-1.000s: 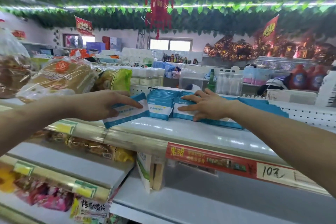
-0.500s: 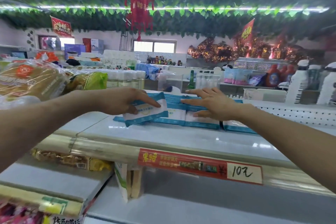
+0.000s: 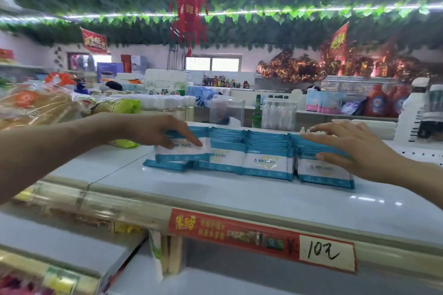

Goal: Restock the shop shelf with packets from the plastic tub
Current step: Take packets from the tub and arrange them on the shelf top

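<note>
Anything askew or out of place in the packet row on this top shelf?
Yes, at the left end. The leftmost packet, held by the left hand, sits slightly tilted on a flat packet that pokes out leftward, while the other stacks stand in an even row.

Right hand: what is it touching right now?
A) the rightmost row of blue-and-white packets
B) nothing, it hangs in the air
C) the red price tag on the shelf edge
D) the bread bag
A: the right hand lies with fingers spread across the top of the rightmost packets, with its thumb against their front.
</note>
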Demonstrator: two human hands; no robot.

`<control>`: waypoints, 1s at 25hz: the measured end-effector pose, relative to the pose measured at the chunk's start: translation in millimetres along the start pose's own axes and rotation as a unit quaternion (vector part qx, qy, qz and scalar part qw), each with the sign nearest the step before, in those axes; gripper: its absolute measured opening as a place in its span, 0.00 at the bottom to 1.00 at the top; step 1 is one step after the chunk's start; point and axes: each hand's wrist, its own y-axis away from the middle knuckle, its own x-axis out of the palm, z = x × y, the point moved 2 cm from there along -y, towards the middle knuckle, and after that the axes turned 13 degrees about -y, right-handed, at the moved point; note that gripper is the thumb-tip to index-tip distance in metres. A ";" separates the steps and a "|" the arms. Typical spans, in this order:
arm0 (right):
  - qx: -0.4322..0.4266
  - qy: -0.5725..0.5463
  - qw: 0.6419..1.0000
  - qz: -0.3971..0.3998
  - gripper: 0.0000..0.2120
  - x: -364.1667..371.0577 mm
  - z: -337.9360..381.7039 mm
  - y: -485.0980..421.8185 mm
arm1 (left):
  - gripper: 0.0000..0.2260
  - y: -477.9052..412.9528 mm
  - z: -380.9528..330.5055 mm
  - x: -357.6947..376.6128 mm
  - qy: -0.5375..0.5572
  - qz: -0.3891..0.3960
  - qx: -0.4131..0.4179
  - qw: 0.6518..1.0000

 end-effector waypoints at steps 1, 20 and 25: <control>-0.008 -0.004 1.000 0.001 0.28 3.7 -2.0 -2.0 | 0.31 6.5 7.8 6.3 0.006 0.016 -0.007 1.000; 0.023 0.027 0.999 -0.006 0.27 25.2 108.6 -44.0 | 0.31 -16.8 83.4 61.5 -0.184 -0.019 0.115 0.976; 0.048 0.014 0.999 0.003 0.25 22.6 126.6 -35.4 | 0.29 -24.7 90.3 71.0 -0.294 -0.099 0.132 0.941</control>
